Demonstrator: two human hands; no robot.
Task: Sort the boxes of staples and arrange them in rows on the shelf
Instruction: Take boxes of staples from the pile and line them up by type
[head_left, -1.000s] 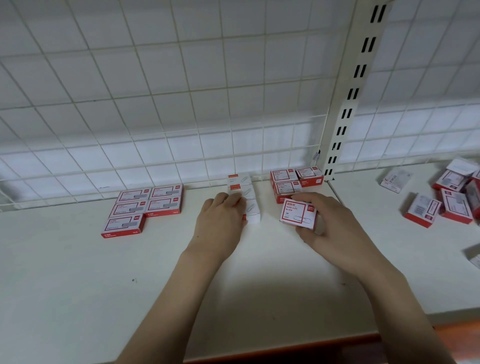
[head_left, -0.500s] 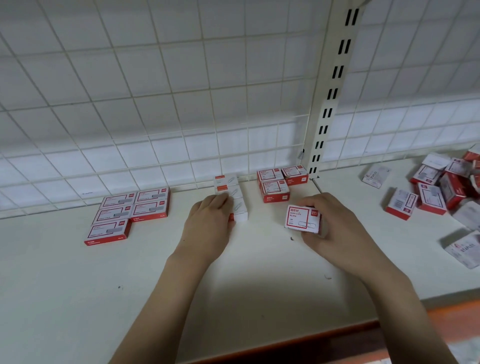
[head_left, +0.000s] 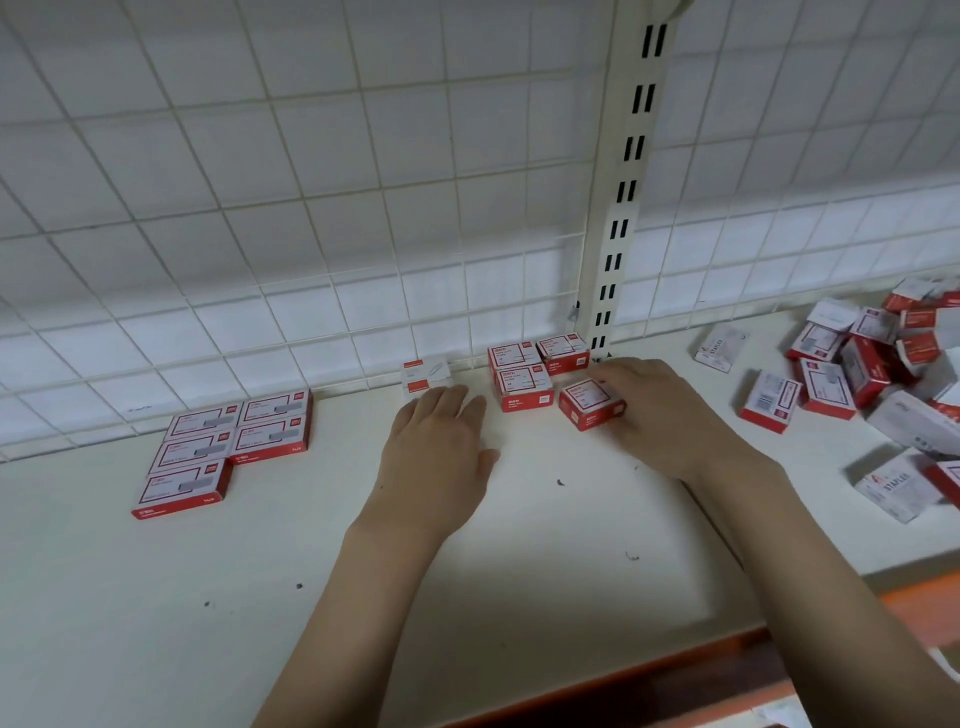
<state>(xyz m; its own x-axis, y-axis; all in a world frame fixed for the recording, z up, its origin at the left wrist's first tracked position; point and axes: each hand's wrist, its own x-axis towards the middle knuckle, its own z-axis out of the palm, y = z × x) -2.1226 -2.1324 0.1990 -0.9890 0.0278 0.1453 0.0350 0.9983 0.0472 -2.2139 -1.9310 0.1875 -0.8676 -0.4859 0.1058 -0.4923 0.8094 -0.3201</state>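
Right hand (head_left: 670, 410) grips a small red-and-white box (head_left: 592, 404), fingers curled over its right end; box sits low on the white shelf (head_left: 156, 597), tilted slightly, just in front of and right of a group of three matching boxes (head_left: 535, 371) against the wire grid back panel (head_left: 260, 208). Whether the held box rests fully on the shelf or is a touch lifted is hard to say from this angle. Right forearm comes in from the lower right, wrist bent inward. Left hand (head_left: 441, 447) lies palm down, fingers straight and together, holding nothing; fingertips cover the near end of a short row of white boxes (head_left: 426, 374), so only the far part of that row shows. Left forearm enters from the bottom edge, running up and slightly right. Further left, well apart from both hands, five flat red boxes (head_left: 228, 447) lie in a block near the back panel. A slotted upright (head_left: 623, 208) rises behind the group of three. To the right, an unsorted heap of boxes (head_left: 878, 374) sprawls across the shelf, cut off by the frame edge; print on most is blurred, though "STAPLES" reads on one white box (head_left: 893, 488). Small dark specks dot the shelf surface. An orange shelf edge (head_left: 909, 597) shows at lower right.
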